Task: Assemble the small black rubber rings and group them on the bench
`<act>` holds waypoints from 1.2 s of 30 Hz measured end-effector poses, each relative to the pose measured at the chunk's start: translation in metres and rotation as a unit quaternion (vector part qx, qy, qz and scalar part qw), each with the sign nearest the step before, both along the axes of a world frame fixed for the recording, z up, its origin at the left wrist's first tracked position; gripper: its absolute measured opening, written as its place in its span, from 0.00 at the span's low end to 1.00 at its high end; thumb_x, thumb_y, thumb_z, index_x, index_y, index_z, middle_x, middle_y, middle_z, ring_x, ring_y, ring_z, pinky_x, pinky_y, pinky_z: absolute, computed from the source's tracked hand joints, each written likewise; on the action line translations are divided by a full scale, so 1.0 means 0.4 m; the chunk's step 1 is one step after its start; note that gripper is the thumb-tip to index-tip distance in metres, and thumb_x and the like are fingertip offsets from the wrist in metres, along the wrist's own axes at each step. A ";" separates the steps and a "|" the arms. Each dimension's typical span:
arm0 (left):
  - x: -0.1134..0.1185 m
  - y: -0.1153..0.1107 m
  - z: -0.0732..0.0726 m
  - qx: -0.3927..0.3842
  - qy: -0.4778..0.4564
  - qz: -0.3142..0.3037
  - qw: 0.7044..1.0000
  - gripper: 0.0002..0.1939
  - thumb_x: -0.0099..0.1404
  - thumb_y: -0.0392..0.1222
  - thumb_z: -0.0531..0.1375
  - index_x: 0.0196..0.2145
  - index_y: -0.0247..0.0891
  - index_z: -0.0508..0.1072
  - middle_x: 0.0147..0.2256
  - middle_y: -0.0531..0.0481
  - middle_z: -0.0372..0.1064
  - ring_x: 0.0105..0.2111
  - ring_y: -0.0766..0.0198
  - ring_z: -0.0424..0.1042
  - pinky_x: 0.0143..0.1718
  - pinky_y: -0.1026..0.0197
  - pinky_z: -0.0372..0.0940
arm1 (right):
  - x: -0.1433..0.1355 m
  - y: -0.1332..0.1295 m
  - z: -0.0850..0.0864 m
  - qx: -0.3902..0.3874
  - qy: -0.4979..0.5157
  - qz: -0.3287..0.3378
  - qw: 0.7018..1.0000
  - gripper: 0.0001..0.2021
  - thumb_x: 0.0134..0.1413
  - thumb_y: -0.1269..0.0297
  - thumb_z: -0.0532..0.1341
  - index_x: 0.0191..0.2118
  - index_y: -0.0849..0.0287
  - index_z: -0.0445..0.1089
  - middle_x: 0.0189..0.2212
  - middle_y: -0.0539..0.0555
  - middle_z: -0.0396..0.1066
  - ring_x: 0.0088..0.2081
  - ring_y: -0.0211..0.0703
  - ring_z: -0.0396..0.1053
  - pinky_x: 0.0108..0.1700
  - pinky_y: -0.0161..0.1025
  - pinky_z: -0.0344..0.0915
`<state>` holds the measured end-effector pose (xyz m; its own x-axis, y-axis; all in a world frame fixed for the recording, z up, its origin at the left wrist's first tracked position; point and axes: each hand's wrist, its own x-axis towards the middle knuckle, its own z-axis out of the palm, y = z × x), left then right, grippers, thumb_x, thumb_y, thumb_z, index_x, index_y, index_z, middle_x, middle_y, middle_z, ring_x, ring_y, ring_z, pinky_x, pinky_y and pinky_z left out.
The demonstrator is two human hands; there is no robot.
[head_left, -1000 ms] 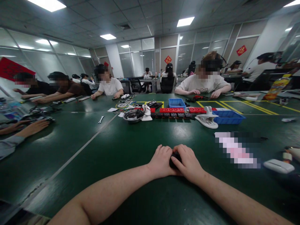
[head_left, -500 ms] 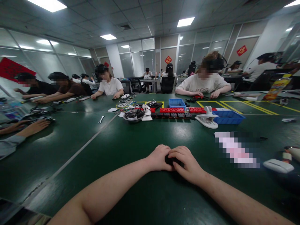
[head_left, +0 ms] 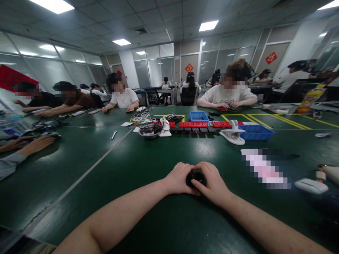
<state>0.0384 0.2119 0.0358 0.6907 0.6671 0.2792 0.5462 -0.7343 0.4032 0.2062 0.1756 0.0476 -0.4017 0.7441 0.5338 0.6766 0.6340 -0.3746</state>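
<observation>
Green worktop [head_left: 143, 158], seam [head_left: 103, 153] running near-left to far. Left hand [head_left: 178, 179] and right hand [head_left: 214, 182] curl closely around a black round object [head_left: 199, 177], right thumb over its top; exact type unclear. Risk: smooth curved sides could slip if thumb pressure goes off-centre. Green surface runs left and near; red power strip [head_left: 193, 124] and white clamp [head_left: 234, 135] bound the far side; white case [head_left: 311, 186] right.

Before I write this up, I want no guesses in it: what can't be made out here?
All in the head view:
Black round thing: sides and underside, hidden by the left hand and right hand.
Pink item: details, covered by pixel blocks.
Bowl: contents, small and tangled.
Dark shape, lower right: dim, cut off by the edge.
</observation>
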 end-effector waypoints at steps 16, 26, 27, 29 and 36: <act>0.018 -0.014 -0.005 0.004 0.034 0.068 0.997 0.19 0.46 0.52 0.62 0.32 0.37 0.65 0.31 0.51 0.65 0.37 0.58 0.64 0.50 0.50 0.52 | -0.010 0.009 -0.003 -0.029 -0.017 -0.018 0.999 0.08 0.48 0.63 0.57 0.35 0.59 0.62 0.32 0.54 0.65 0.35 0.45 0.62 0.38 0.45 0.59; 0.001 0.021 -0.013 -0.022 0.029 -0.038 0.999 0.18 0.46 0.52 0.65 0.30 0.38 0.68 0.34 0.53 0.65 0.37 0.61 0.64 0.43 0.58 0.55 | -0.002 -0.001 0.007 -0.009 0.031 0.157 0.987 0.14 0.41 0.76 0.49 0.34 0.56 0.65 0.34 0.51 0.70 0.39 0.42 0.66 0.52 0.51 0.51; 0.001 0.021 -0.014 -0.020 0.031 -0.042 0.998 0.17 0.46 0.52 0.65 0.29 0.38 0.68 0.34 0.54 0.65 0.37 0.61 0.64 0.43 0.58 0.55 | -0.003 -0.002 0.008 -0.009 0.029 0.165 0.986 0.14 0.41 0.77 0.48 0.32 0.56 0.65 0.33 0.50 0.70 0.39 0.41 0.66 0.53 0.51 0.50; 0.001 0.020 -0.014 -0.013 0.038 -0.045 0.998 0.16 0.46 0.51 0.65 0.28 0.38 0.68 0.33 0.54 0.64 0.37 0.61 0.64 0.43 0.58 0.54 | -0.005 -0.005 0.009 -0.008 0.028 0.176 0.984 0.12 0.41 0.77 0.48 0.28 0.56 0.65 0.31 0.49 0.70 0.38 0.40 0.67 0.54 0.51 0.48; 0.004 0.014 -0.010 -0.007 0.044 -0.036 0.998 0.20 0.48 0.54 0.63 0.34 0.38 0.67 0.34 0.52 0.64 0.37 0.59 0.64 0.42 0.57 0.56 | -0.001 -0.018 0.019 0.025 0.012 0.184 0.982 0.11 0.46 0.74 0.51 0.33 0.55 0.66 0.37 0.51 0.70 0.46 0.44 0.63 0.55 0.51 0.49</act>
<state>0.0399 0.2174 0.0317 0.7586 0.6180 0.2063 0.5259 -0.7678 0.3661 0.2060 0.1684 0.0550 -0.6262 0.5229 0.5783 0.3894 0.8524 -0.3491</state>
